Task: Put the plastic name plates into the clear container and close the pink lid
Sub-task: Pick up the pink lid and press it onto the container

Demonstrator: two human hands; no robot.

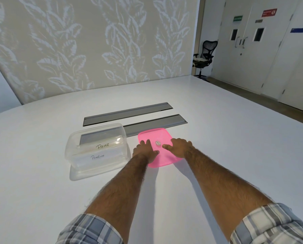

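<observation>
The clear container [71,152] stands on the white table, left of centre, with no lid on it. Two plastic name plates lie inside: one lettered "PEAR" [103,145] behind one lettered "PENGUIN" [98,157]. The pink lid [162,136] lies flat on the table just right of the container. My left hand [144,150] rests on the lid's left edge, fingers spread over it. My right hand [179,147] lies on its right side, thumb pointing at the small round label in the lid's middle. Whether either hand grips the lid is unclear.
Two long grey cable hatches [127,112] [156,125] are set into the table [217,138] behind the container and lid. A patterned wall runs along the far table edge. A black office chair [203,57] and white doors stand at the far right.
</observation>
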